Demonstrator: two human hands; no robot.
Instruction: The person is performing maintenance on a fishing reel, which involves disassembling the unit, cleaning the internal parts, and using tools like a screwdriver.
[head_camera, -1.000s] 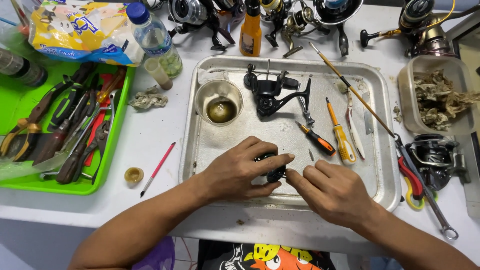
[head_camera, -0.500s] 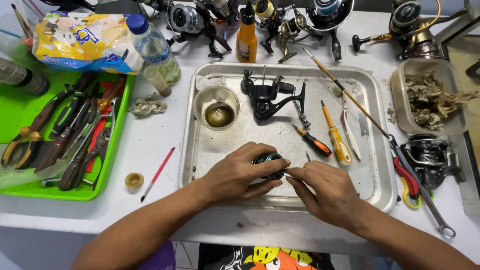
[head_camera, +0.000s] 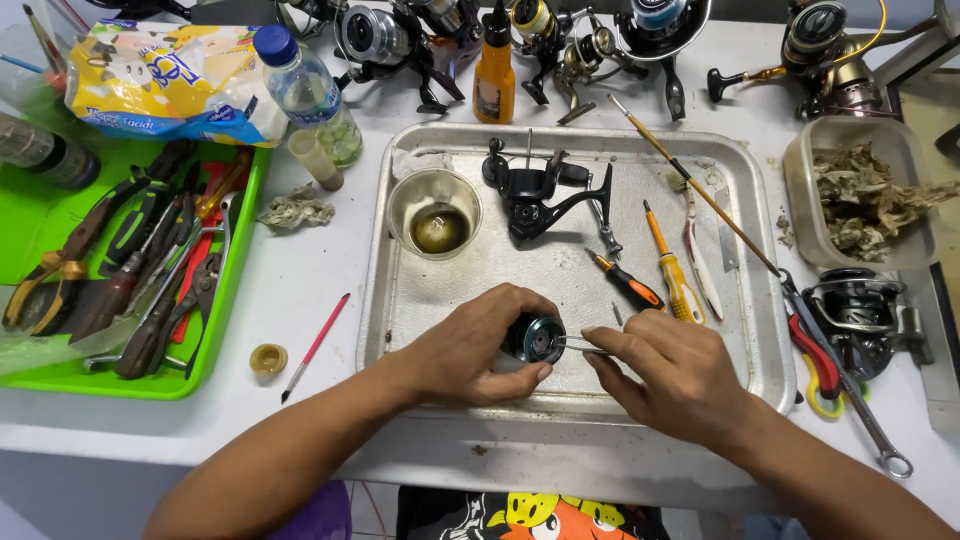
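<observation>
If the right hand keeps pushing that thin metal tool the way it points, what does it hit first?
The right hand aims its thin metal tool leftward, so it would likely first meet the round dark spool part in the left hand; the tip already looks at its face, though depth is unclear.

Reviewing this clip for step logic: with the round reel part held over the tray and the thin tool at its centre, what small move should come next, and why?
Probably a gentle push of the thin metal tool deeper into the round part. The left hand grips that part over the metal tray, the right hand pinches the tool, and its tip sits just at the part's open face, seemingly not yet seated.
</observation>
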